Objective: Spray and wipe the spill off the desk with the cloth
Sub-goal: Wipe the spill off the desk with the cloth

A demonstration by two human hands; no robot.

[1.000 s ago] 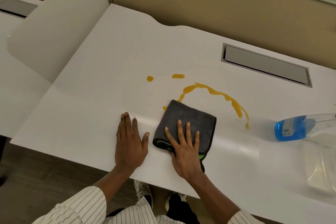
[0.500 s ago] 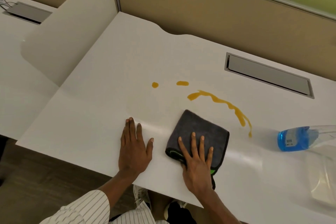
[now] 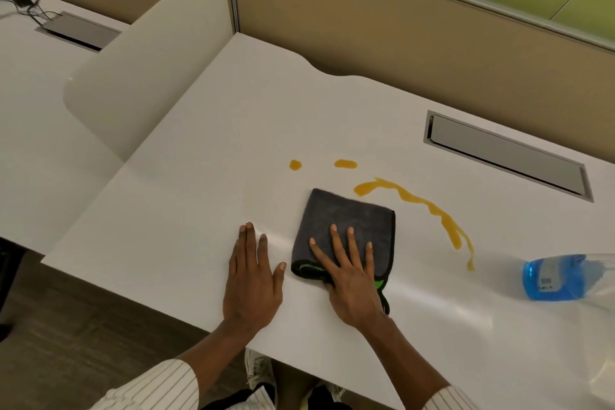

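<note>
A folded dark grey cloth (image 3: 349, 223) with a green trim lies on the white desk (image 3: 199, 210). My right hand (image 3: 349, 280) presses flat on its near half with straight, spread fingers. My left hand (image 3: 251, 280) rests flat on the bare desk just left of the cloth. An orange spill (image 3: 429, 210) curves from the cloth's far right corner toward the right, with two separate orange drops (image 3: 295, 165) further back. A spray bottle (image 3: 559, 276) with blue liquid lies on its side at the right edge of the view.
A grey cable hatch (image 3: 506, 153) is set into the desk at the back right. A beige partition (image 3: 399, 27) runs along the back. A curved white divider (image 3: 143, 83) separates a neighbouring desk on the left, which has its own hatch and cables.
The cloth under my right hand has slid toward me and to the right, and the near left stretch of the orange streak is gone. My left hand stays flat on the desk.
</note>
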